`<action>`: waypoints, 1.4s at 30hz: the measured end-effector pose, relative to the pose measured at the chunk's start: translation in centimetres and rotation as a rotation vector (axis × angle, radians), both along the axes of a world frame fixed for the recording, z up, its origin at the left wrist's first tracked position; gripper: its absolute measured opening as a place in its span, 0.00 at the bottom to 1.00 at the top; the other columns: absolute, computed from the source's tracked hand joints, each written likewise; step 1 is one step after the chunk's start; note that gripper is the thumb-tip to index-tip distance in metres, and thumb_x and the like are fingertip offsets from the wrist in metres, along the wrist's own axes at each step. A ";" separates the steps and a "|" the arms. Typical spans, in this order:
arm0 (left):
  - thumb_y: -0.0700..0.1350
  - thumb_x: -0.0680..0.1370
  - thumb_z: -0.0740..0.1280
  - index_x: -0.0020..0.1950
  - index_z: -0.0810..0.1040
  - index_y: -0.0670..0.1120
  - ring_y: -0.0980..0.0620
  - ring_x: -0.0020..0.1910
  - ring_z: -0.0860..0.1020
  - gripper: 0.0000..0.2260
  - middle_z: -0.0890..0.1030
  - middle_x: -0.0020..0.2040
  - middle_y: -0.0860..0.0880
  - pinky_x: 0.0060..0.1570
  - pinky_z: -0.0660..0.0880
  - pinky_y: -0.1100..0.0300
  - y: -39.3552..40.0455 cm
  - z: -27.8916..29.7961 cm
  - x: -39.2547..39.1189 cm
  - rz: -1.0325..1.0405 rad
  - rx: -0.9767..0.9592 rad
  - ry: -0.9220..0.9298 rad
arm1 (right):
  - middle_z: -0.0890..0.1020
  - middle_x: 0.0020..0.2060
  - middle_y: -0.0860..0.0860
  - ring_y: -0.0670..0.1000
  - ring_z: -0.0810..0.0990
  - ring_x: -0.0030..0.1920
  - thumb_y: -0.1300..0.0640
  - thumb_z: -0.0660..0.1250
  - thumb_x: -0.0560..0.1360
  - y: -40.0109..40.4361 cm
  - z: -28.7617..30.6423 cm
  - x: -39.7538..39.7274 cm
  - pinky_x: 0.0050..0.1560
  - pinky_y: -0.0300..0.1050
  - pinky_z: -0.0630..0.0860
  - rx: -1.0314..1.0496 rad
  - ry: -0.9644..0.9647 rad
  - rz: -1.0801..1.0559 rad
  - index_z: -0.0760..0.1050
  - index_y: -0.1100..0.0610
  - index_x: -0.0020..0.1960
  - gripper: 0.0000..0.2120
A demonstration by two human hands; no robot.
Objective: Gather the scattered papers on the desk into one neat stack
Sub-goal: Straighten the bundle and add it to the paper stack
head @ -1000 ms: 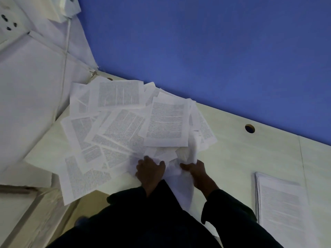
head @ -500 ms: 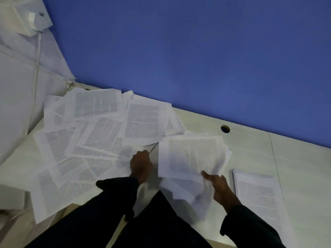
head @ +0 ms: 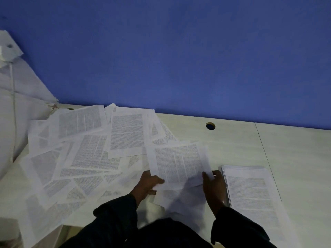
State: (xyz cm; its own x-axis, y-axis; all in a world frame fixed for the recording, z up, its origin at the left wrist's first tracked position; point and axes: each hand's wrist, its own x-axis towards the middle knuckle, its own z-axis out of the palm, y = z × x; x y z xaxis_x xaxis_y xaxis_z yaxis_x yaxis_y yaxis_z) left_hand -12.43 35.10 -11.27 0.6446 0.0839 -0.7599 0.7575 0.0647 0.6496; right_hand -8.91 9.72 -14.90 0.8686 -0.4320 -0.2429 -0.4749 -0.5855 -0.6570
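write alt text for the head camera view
Both hands, left hand and right hand, hold a small bundle of papers above a pale desk. Scattered papers lie to the left, a neat stack to the right, a blue wall behind.

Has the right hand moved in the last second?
Yes. The right hand has swung right with a bundle of sheets, away from the scattered papers, and is now beside the stack.
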 end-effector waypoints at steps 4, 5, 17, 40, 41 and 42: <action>0.30 0.68 0.76 0.56 0.82 0.49 0.48 0.51 0.82 0.21 0.84 0.56 0.46 0.40 0.82 0.53 -0.4 -1.1 -0.6 0.021 -0.069 -0.001 | 0.85 0.45 0.54 0.61 0.83 0.48 0.52 0.72 0.76 -0.1 1.3 0.4 0.41 0.46 0.72 -0.130 -0.011 -0.005 0.80 0.54 0.50 0.06; 0.31 0.66 0.78 0.57 0.82 0.50 0.48 0.53 0.82 0.24 0.85 0.56 0.48 0.42 0.83 0.53 -0.5 -1.2 -0.6 0.003 -0.083 -0.003 | 0.85 0.43 0.54 0.61 0.83 0.47 0.52 0.73 0.76 0.0 2.0 0.5 0.41 0.45 0.70 -0.102 -0.009 -0.032 0.79 0.53 0.49 0.06; 0.37 0.65 0.79 0.46 0.84 0.46 0.39 0.49 0.83 0.12 0.86 0.50 0.40 0.51 0.82 0.42 -1.9 -5.0 -1.5 0.280 0.102 -0.116 | 0.86 0.33 0.62 0.58 0.87 0.31 0.66 0.71 0.71 -0.3 2.8 -2.4 0.38 0.49 0.84 0.622 -0.007 -0.505 0.79 0.67 0.45 0.04; 0.36 0.71 0.77 0.45 0.78 0.46 0.48 0.44 0.81 0.10 0.82 0.43 0.49 0.41 0.79 0.58 -3.6 -5.4 -0.2 0.143 0.222 -0.065 | 0.87 0.45 0.58 0.50 0.78 0.31 0.31 0.70 0.73 1.3 6.0 -4.6 0.28 0.38 0.63 0.731 0.944 0.474 0.84 0.60 0.44 0.29; 0.35 0.71 0.76 0.45 0.79 0.46 0.47 0.44 0.81 0.10 0.82 0.43 0.49 0.42 0.80 0.57 -3.5 -5.5 -0.2 0.136 0.216 -0.065 | 0.86 0.44 0.57 0.50 0.78 0.31 0.32 0.70 0.74 1.4 6.4 -4.0 0.29 0.38 0.63 0.739 0.940 0.493 0.83 0.59 0.41 0.28; 0.35 0.71 0.76 0.45 0.79 0.47 0.46 0.45 0.82 0.10 0.83 0.44 0.47 0.44 0.82 0.54 -3.3 -5.7 -0.2 0.127 0.202 -0.061 | 0.86 0.40 0.57 0.50 0.77 0.30 0.34 0.70 0.74 1.7 6.5 -3.5 0.29 0.39 0.64 0.741 0.877 0.457 0.83 0.59 0.39 0.27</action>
